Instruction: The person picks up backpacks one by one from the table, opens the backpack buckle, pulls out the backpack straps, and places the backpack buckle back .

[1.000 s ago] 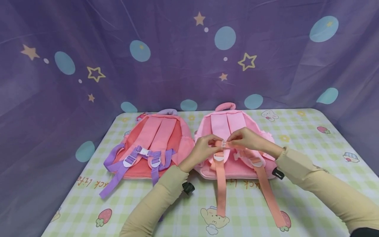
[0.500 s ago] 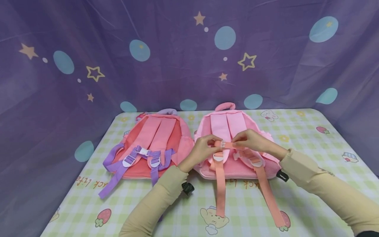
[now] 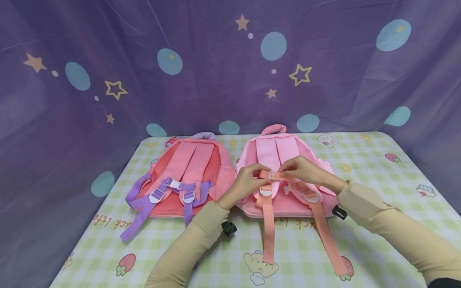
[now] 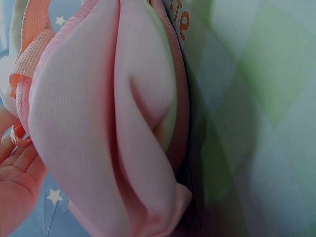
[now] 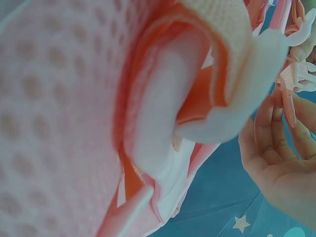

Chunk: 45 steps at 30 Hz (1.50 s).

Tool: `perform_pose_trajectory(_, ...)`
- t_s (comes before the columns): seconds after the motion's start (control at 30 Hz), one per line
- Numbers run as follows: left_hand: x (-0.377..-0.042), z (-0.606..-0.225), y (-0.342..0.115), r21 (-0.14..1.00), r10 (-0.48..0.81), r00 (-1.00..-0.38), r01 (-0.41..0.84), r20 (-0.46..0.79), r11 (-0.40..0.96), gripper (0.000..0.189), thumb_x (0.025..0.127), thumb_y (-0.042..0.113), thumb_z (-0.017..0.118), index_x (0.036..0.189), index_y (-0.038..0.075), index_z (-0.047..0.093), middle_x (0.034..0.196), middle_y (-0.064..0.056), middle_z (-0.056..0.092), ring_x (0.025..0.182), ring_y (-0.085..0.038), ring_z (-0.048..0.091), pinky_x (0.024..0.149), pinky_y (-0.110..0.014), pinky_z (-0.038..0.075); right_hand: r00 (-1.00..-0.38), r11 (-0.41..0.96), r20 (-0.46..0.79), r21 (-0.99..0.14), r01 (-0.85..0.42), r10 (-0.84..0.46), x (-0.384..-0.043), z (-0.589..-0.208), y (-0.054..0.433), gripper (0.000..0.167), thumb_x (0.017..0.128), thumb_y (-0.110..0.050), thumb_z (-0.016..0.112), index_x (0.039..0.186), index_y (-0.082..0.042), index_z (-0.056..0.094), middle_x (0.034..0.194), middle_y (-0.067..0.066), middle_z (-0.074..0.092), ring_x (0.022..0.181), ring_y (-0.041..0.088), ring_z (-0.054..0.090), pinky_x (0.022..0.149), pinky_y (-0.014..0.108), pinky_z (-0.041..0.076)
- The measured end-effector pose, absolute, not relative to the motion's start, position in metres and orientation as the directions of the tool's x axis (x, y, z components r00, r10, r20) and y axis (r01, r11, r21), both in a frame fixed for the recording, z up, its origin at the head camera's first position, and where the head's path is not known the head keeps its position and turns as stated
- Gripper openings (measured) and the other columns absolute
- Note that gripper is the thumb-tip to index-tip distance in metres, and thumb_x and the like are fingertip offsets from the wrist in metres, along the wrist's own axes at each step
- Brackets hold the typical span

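Observation:
A pink backpack (image 3: 248, 158) lies on the table with its shoulder straps facing up. Across its middle runs an orange chest strap (image 3: 286, 177) with a small pale plastic buckle (image 3: 271, 175). My left hand (image 3: 245, 182) pinches the strap just left of the buckle. On the other side, my right hand (image 3: 304, 170) pinches the orange strap between thumb and fingers. The right wrist view shows the webbing between the right hand's fingers (image 5: 269, 126). In the left wrist view, the backpack's side panel (image 4: 74, 123) fills the middle and the left hand (image 4: 19, 192) shows at the edge.
Beside it on the left lies a coral backpack (image 3: 225, 154) with purple straps (image 3: 138, 224) joined by a white buckle (image 3: 175, 184). Two long orange strap tails (image 3: 269, 236) trail toward the table's front. A purple curtain (image 3: 223, 80) hangs behind the checked tablecloth (image 3: 381, 172).
My right hand slid a little to the right along the strap, then came back left nearer the buckle. My left hand stays in place on the strap.

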<state>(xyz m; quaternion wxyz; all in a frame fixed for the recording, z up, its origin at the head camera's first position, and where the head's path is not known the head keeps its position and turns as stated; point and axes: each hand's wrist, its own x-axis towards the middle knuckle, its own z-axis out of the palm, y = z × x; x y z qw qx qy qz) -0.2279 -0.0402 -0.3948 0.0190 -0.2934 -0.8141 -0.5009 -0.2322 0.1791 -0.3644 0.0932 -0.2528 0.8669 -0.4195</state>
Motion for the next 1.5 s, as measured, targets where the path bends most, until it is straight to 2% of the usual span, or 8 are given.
perform_pose_trajectory(0.43,-0.228,-0.394,-0.040,0.796,0.455,-0.831,0.495,0.319,0.347,0.024,0.081,0.005,0.078,0.103,-0.003,0.071,0.099,-0.014,0.071,0.089,-0.020,0.065,0.077,-0.019,0.050,-0.860,0.493,0.055,-0.800,-0.342,-0.507,-0.230,-0.363,0.172,0.014,0.090,0.001,0.065,0.098,0.010,0.071,0.087,0.012,0.070,0.070,0.015,0.054,0.064,0.022,0.044)
perform_pose_trajectory(0.67,-0.228,-0.394,-0.040,0.801,0.457,-0.831,0.493,0.318,0.339,0.024,0.082,0.005,0.078,0.103,-0.004,0.072,0.099,-0.015,0.071,0.087,-0.018,0.064,0.075,-0.018,0.050,-0.864,0.520,0.044,-0.783,-0.342,-0.502,-0.231,-0.364,0.174,0.014,0.090,-0.002,0.066,0.097,0.009,0.071,0.084,0.008,0.069,0.068,0.014,0.054,0.062,0.023,0.044)
perform_pose_trajectory(0.9,-0.227,-0.393,-0.041,0.803,0.454,-0.830,0.495,0.324,0.332,0.023,0.082,0.005,0.078,0.102,-0.004,0.072,0.099,-0.015,0.071,0.086,-0.016,0.064,0.074,-0.018,0.050,-0.872,0.546,0.030,-0.769,-0.332,-0.489,-0.229,-0.365,0.180,0.014,0.090,-0.002,0.066,0.098,0.008,0.071,0.085,0.009,0.069,0.072,0.016,0.056,0.067,0.024,0.047)
perform_pose_trajectory(1.13,-0.227,-0.394,-0.041,0.804,0.451,-0.832,0.492,0.323,0.333,0.023,0.082,0.005,0.078,0.102,-0.004,0.072,0.099,-0.015,0.071,0.087,-0.018,0.064,0.075,-0.018,0.050,-0.866,0.529,0.035,-0.779,-0.337,-0.500,-0.228,-0.364,0.184,0.016,0.090,-0.002,0.067,0.098,0.011,0.070,0.086,0.012,0.070,0.074,0.017,0.057,0.066,0.021,0.047)
perform_pose_trajectory(1.5,-0.227,-0.395,-0.041,0.821,0.446,-0.838,0.476,0.314,0.317,0.023,0.082,0.005,0.077,0.103,-0.004,0.071,0.099,-0.016,0.071,0.085,-0.014,0.063,0.073,-0.017,0.049,-0.857,0.490,0.063,-0.798,-0.351,-0.511,-0.229,-0.367,0.186,0.011,0.089,0.002,0.065,0.095,0.010,0.069,0.082,0.009,0.068,0.072,0.017,0.057,0.065,0.021,0.047)
